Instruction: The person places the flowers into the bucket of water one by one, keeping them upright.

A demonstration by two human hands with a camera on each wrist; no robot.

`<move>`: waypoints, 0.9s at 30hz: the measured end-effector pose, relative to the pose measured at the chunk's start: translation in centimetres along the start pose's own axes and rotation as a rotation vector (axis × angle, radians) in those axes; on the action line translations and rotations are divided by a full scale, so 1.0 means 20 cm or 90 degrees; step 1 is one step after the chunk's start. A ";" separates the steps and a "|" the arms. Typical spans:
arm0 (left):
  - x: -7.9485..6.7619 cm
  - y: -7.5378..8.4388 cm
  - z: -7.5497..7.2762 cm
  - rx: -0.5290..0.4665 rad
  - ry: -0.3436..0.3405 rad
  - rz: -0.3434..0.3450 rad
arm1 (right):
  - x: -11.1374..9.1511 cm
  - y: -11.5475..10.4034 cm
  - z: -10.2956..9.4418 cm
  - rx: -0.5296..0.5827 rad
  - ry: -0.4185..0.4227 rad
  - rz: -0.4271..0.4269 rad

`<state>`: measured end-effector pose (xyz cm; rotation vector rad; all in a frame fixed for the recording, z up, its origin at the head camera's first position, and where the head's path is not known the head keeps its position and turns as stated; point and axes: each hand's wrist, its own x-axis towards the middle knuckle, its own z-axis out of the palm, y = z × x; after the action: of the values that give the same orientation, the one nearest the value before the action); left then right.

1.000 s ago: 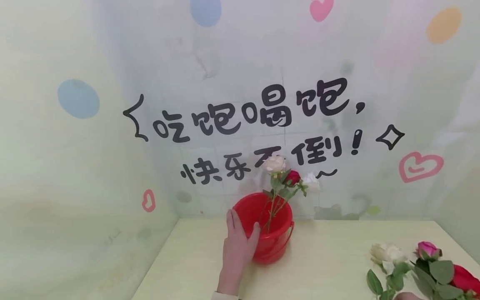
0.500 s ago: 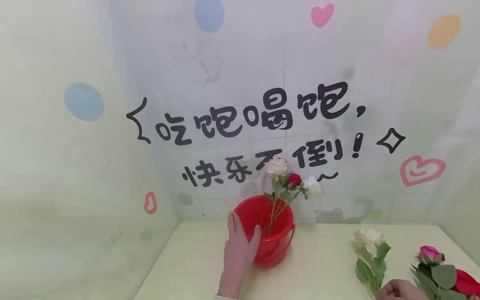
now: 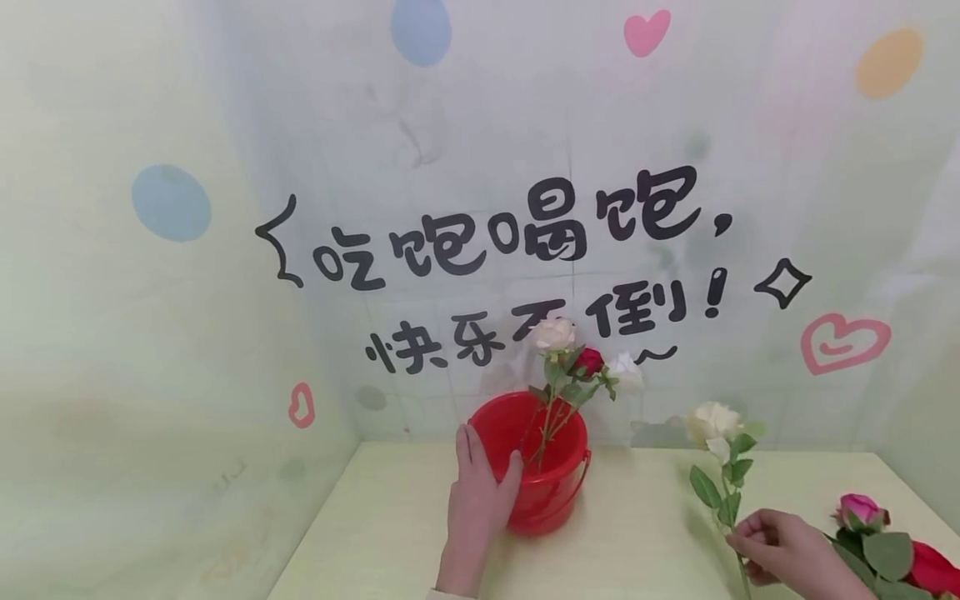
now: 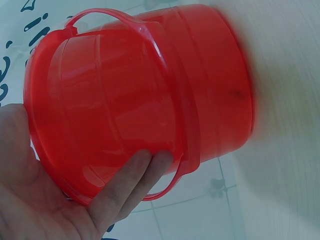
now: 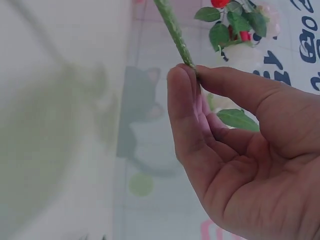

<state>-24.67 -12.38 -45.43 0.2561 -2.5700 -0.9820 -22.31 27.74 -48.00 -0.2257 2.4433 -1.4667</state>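
Pinches a cream rose (image 3: 715, 423) by its stem (image 5: 175, 32) between thumb and fingers of the right hand (image 3: 787, 546), holding it bloom upward and tilted slightly left over the counter (image 3: 622, 542), to the right of a red bucket (image 3: 551, 504) and well apart from it. Spreads the left hand (image 3: 476, 500) against the bucket's left side, with two fingers straight along the outer wall and the thumb at the rim. Has a blush rose (image 3: 553, 333), a crimson rose (image 3: 588, 362) and a white rose (image 3: 624, 370) standing in the bucket, leaning toward its right rim. Has a magenta rose (image 3: 860, 508) and a red bloom (image 3: 936, 569) lying among leaves (image 3: 888, 554) beside the right hand. Faces a pale wall (image 3: 480, 108) printed with black lettering (image 3: 555, 225), partly hidden behind the blush rose.
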 end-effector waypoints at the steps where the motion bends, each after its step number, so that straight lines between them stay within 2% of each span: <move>1: 0.00 0.00 0.00 0.000 0.000 -0.001 | 0.01 -0.03 0.00 0.011 0.006 -0.006; 12: 0.00 -0.02 0.01 0.001 -0.010 -0.003 | 0.15 -0.28 0.06 0.072 0.128 -0.060; 22: 0.00 -0.01 0.00 0.002 -0.007 -0.007 | 0.27 -0.53 0.08 0.107 0.173 -0.144; 27: 0.00 -0.01 0.00 0.004 -0.008 -0.004 | 0.32 -0.65 0.08 0.096 0.186 -0.180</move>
<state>-24.60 -12.47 -45.52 0.2612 -2.5861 -0.9815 -27.92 18.43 -38.23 -0.3602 2.5902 -1.9156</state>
